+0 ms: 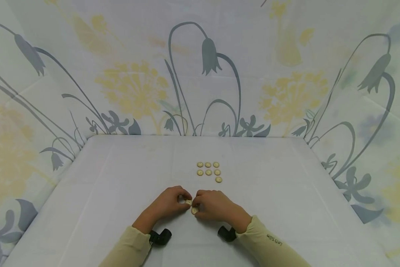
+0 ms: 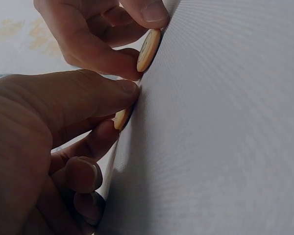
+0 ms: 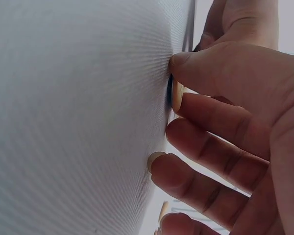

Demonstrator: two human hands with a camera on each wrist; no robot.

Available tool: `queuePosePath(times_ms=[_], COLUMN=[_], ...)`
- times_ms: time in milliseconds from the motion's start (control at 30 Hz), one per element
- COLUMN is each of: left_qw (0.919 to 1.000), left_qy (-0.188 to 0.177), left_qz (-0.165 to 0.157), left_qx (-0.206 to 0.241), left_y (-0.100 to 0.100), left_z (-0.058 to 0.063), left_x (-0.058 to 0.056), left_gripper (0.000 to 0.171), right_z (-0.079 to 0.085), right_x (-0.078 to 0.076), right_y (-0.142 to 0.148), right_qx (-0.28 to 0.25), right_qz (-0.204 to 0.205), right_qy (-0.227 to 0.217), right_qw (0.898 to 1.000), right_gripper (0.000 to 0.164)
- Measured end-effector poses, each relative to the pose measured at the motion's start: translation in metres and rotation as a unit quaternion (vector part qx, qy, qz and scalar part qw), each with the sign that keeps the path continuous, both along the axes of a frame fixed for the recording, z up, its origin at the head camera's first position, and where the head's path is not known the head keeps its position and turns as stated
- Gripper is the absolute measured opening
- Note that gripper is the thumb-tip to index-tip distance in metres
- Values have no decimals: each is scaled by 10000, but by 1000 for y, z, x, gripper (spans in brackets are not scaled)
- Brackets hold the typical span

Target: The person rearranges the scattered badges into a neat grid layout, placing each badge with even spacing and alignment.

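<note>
My left hand pinches a small round wooden disc between thumb and index finger, low over the white cloth. Right beside it, my right hand holds a second wooden disc by its edges, slightly nearer to me. In the left wrist view this second disc leans a little off the cloth and bears dark markings; the left hand's disc is partly covered by the thumb. The right wrist view shows the right hand's disc nearly edge-on between thumb and index finger.
Beyond the hands, several like discs lie flat in two rows, with a single disc below their right end. A white cloth covers the table. Flower-patterned fabric stands behind and at both sides.
</note>
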State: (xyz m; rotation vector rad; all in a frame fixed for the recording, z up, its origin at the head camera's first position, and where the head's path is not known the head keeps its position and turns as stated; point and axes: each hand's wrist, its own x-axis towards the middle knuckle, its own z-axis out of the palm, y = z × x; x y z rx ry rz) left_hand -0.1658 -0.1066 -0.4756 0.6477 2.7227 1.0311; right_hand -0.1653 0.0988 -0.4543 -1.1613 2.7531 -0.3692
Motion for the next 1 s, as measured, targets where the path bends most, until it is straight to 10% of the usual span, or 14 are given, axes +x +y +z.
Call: queuePosePath(times_ms=[1000], left_qw=[10000], left_qy=[-48], left_qz=[11], left_qx=[75], left_y=[-1], left_z=[1], left_x=[1], left_gripper=[17], right_z=[7], right_x=[-12], right_y=[14], right_qx=[-30], right_qz=[-329], right_qy=[238], right_qw=[9992], right_gripper=[18])
